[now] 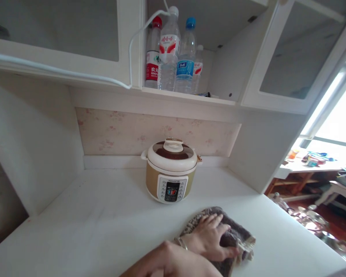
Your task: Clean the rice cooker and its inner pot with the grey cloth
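My left hand [207, 237], with a bracelet at the wrist, lies palm down on a brown patterned cloth [233, 229]. Its fingers are spread flat over the cloth, which rests bunched on the white counter [112, 223]. In front of the left forearm, at the bottom edge, is my right hand [178, 261], bent at the knuckles. The frame cuts off most of its fingers, so what they touch is hidden. Just beyond the cloth stands a gold and white electric pressure cooker [171, 173] with its lid on, apart from both hands.
Several plastic bottles [169, 54] stand in the open shelf above. A white cable [130, 57] hangs across the cabinet front. Side panels [273, 146] bound the counter. Beyond its right edge, pots and lids [308, 219] lie low, near a cluttered table [314, 165] by a window.
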`<state>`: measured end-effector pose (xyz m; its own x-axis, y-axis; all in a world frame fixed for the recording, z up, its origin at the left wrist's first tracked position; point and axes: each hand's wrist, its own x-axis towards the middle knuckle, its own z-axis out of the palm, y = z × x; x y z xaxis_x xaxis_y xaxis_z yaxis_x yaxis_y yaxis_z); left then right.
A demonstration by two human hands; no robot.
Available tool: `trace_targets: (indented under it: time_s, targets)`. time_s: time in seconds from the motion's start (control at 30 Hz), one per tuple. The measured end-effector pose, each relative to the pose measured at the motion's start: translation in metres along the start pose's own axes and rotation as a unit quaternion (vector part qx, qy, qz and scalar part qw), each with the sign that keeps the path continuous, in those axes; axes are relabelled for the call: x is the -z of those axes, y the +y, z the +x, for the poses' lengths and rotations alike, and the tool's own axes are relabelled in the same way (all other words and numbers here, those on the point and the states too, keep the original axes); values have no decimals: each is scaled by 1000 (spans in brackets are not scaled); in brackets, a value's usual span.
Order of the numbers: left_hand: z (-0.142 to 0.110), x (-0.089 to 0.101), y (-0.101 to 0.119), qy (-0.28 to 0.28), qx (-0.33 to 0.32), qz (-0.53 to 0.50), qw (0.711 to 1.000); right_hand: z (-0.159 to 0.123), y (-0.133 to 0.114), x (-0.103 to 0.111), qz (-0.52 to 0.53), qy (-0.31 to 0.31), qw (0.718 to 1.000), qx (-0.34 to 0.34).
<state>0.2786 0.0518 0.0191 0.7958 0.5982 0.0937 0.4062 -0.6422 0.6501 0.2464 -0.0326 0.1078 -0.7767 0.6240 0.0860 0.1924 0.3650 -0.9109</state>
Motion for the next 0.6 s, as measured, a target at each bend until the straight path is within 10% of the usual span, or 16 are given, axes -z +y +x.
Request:
trace_targets:
  time_s: [0.17,0.33,0.47,0.6]
  targets:
    - [-20,8,2,143,68,-70,985,37,0,6,42,86,995,-11]
    - [-93,76,-52,207,144,-279,927,13,39,23,85,207,974,-41]
    - [-153,141,-115,422,194,-274,842,-18,93,55,-67,421,898,-109]
    - [-167,188,-150,480,173,-325,796,-47,143,84,-368,437,792,-214]
